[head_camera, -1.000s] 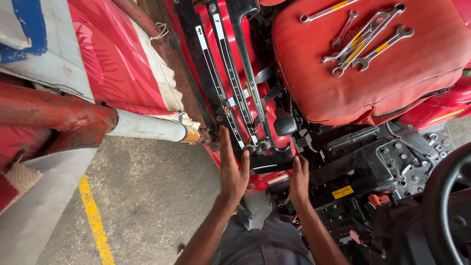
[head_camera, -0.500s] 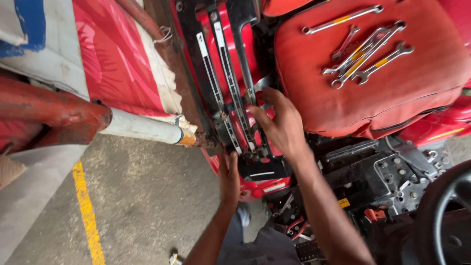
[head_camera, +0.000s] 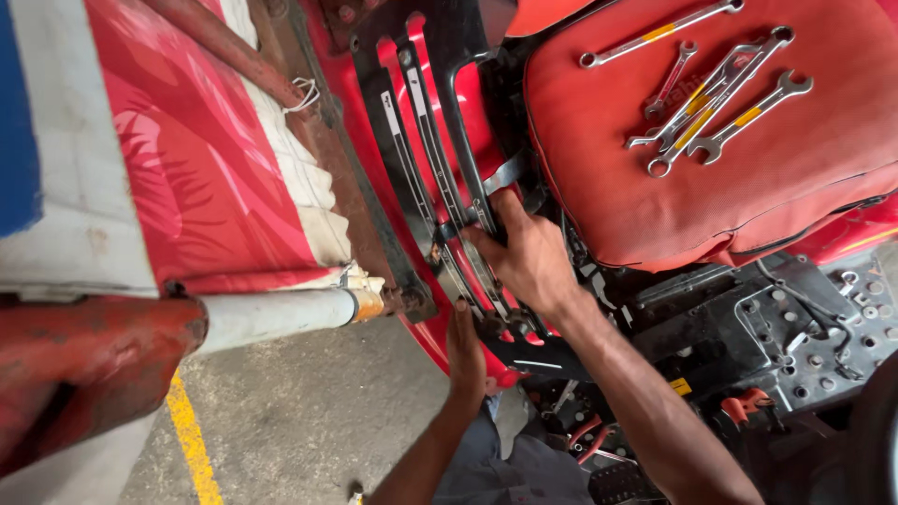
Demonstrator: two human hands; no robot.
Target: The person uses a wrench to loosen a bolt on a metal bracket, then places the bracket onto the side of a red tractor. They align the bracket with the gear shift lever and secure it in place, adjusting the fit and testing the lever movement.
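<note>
The right hand (head_camera: pixel 528 257), a second ago low beside the left at the near edge of the black slotted lever panel (head_camera: pixel 421 150), has climbed farther up it, fingers curled around a slot's black bar.

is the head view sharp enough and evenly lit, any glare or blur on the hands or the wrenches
Head view: soft daylight, no hard shadows; wrenches on the red seat are crisp with mild sheen; right hand is sharp, left hand slightly darker below the red fender; lower right corner is dim.
</note>
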